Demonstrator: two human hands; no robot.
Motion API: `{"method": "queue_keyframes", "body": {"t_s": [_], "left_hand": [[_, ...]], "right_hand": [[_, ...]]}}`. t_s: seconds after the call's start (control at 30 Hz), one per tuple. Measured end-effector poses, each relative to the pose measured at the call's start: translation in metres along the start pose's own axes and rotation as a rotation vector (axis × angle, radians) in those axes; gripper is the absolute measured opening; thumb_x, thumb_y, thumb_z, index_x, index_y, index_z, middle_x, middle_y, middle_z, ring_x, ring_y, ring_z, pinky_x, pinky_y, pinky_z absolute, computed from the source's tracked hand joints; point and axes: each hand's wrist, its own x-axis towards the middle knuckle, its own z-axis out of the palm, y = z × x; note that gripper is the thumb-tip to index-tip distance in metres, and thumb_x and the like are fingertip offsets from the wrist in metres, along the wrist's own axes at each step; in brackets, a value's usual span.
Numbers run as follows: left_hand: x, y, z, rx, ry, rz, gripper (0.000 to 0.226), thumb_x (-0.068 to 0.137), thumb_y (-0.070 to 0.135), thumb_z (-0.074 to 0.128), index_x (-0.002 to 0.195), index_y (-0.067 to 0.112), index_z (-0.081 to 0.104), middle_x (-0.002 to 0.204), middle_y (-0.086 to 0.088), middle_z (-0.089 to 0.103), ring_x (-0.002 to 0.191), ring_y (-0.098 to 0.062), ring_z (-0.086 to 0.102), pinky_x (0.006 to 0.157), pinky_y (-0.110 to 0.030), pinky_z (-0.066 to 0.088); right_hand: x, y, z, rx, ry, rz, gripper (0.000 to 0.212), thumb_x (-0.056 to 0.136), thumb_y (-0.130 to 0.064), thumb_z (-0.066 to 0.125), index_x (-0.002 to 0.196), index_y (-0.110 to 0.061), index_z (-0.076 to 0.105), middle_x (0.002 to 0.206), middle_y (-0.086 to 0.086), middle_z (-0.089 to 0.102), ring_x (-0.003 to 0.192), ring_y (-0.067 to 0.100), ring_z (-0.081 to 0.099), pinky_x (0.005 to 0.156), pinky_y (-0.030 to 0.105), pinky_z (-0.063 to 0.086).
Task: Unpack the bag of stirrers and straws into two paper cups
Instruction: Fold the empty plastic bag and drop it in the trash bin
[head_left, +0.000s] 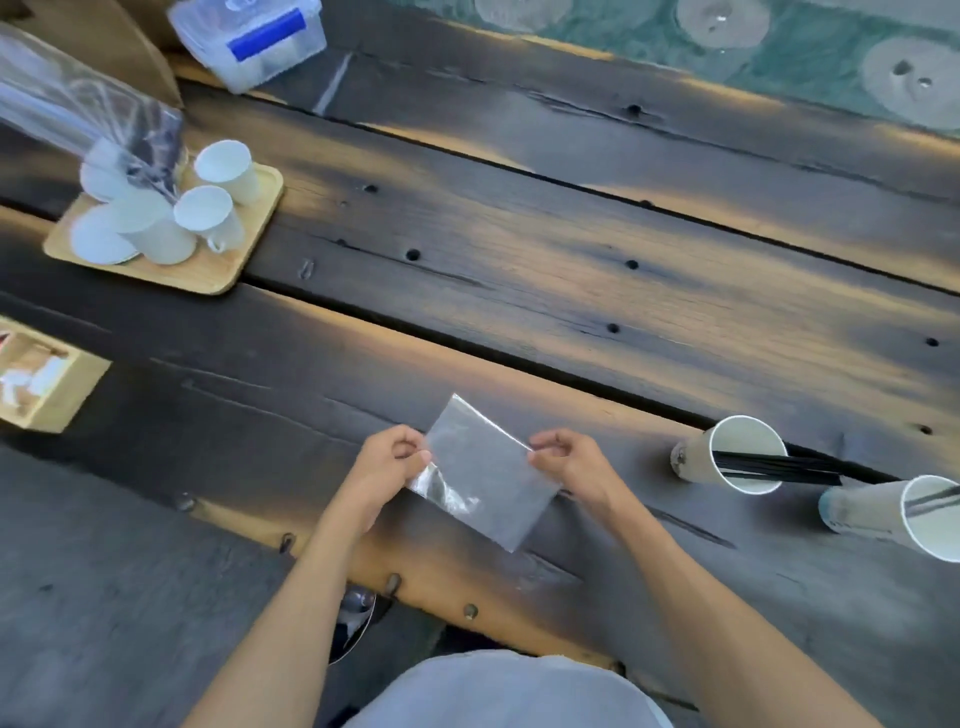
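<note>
A clear flat plastic bag (483, 478) is held just above the dark wooden table near its front edge, and it looks empty. My left hand (387, 467) pinches its left edge. My right hand (569, 460) pinches its upper right edge. To the right stand two white paper cups. The nearer-centre cup (701, 460) holds several thin black sticks (774, 465) that lean out to the right. The far-right cup (878, 512) holds a few dark sticks or straws (930, 501), partly cut off by the frame edge.
A wooden tray (218, 270) with several small white cups sits at the far left, under a large clear plastic bag (78, 114). A clear lidded box (249, 36) with a blue handle stands at the back. A small wooden box (52, 384) lies at the left edge.
</note>
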Motion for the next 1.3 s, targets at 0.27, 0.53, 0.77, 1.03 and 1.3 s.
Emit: {"method": "queue_keyframes", "body": {"t_s": [0.27, 0.53, 0.77, 1.03, 1.3], "left_hand": [[-0.115, -0.091, -0.019, -0.611, 0.338, -0.162, 0.005, 0.096, -0.001, 0.053, 0.098, -0.003, 0.057, 0.086, -0.017, 0.060, 0.075, -0.024, 0.057, 0.064, -0.033, 0.050], [-0.222, -0.176, -0.001, -1.014, 0.831, -0.223, 0.008, 0.098, 0.001, 0.052, 0.102, 0.000, 0.060, 0.095, -0.015, 0.066, 0.084, -0.025, 0.062, 0.076, -0.033, 0.053], [-0.255, -0.262, 0.010, -1.300, 1.114, -0.306, 0.017, 0.093, -0.009, 0.055, 0.080, -0.001, 0.061, 0.086, -0.020, 0.066, 0.068, -0.016, 0.073, 0.056, -0.016, 0.057], [-0.201, -0.372, -0.002, -1.455, 1.046, -0.611, 0.021, 0.094, -0.008, 0.052, 0.079, 0.006, 0.057, 0.049, -0.004, 0.066, 0.052, -0.013, 0.066, 0.054, -0.025, 0.058], [-0.104, -0.492, -0.035, -1.288, 0.994, -0.777, 0.016, 0.089, -0.017, 0.052, 0.087, -0.005, 0.062, 0.072, -0.019, 0.060, 0.036, -0.011, 0.058, 0.032, -0.014, 0.043]], "right_hand": [[-0.044, -0.005, 0.077, 0.208, -0.379, 0.081, 0.029, 0.085, 0.001, 0.069, 0.114, 0.003, 0.064, 0.108, 0.018, 0.074, 0.098, 0.036, 0.072, 0.085, 0.049, 0.058], [-0.098, 0.019, 0.164, -0.228, -0.601, 0.045, 0.017, 0.088, -0.003, 0.067, 0.104, 0.004, 0.069, 0.105, 0.021, 0.075, 0.096, 0.036, 0.072, 0.087, 0.053, 0.057], [-0.115, 0.068, 0.249, -0.525, -0.620, 0.020, 0.010, 0.097, -0.013, 0.054, 0.091, -0.009, 0.059, 0.086, 0.013, 0.070, 0.064, 0.022, 0.071, 0.054, 0.035, 0.060], [-0.050, 0.161, 0.327, -0.593, -0.394, 0.187, 0.011, 0.095, 0.000, 0.051, 0.095, 0.006, 0.060, 0.082, 0.017, 0.063, 0.066, 0.024, 0.062, 0.051, 0.029, 0.057], [0.055, 0.245, 0.398, -0.586, -0.263, 0.315, 0.016, 0.093, 0.012, 0.049, 0.088, -0.001, 0.057, 0.079, 0.015, 0.067, 0.064, 0.021, 0.063, 0.050, 0.025, 0.055]]}}
